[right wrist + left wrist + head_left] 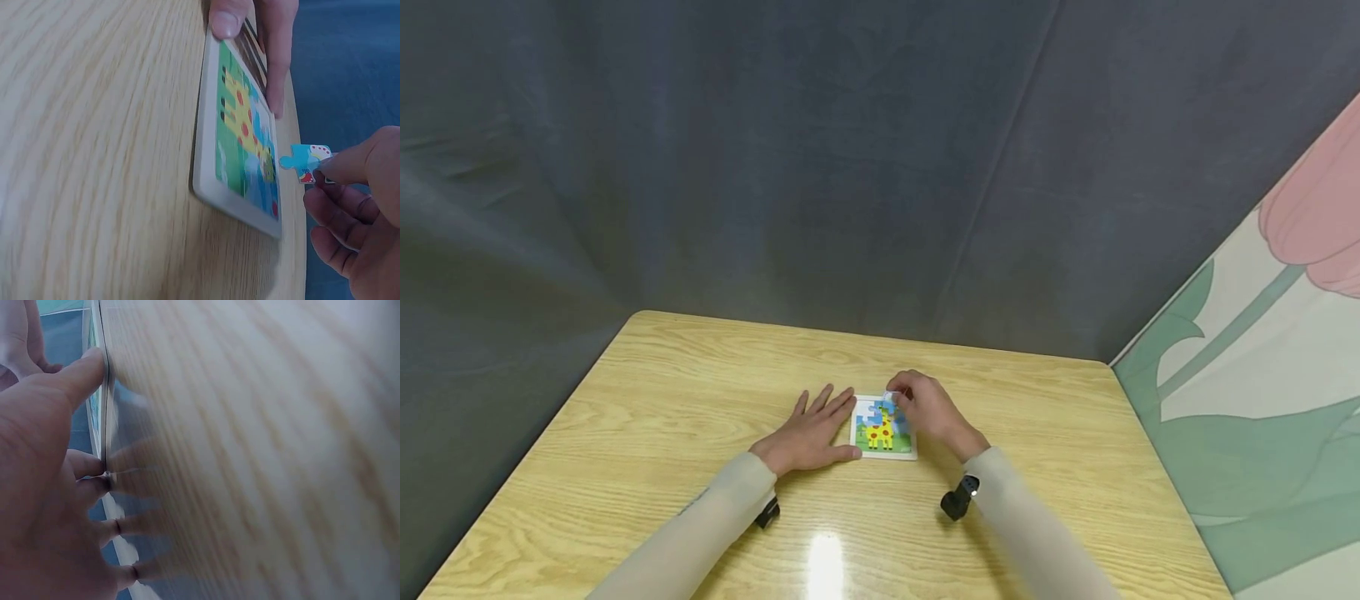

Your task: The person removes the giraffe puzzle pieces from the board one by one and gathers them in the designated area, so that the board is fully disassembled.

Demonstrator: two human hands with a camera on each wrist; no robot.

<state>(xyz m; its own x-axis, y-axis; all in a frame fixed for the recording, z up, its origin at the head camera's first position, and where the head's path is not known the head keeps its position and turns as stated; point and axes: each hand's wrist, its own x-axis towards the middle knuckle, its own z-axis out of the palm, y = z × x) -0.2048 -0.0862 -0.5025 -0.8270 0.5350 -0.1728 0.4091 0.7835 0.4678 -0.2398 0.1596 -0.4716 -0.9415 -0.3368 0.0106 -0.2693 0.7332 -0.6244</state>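
The giraffe puzzle (202,140) lies flat on the table (700,375), well in from its far edge and about midway between its sides. The left hand (808,439) spreads its fingers, thumb on the puzzle's near left corner. The right hand (931,410) pinches a blue piece (304,157) by the puzzle's far edge; whether they touch is hard to tell.

Below the right hand (928,412), a pale wood-grain table (700,358); ahead of that hand, a dark blue-grey curtain (820,167); to its right, a tulip-patterned backdrop (1247,458).
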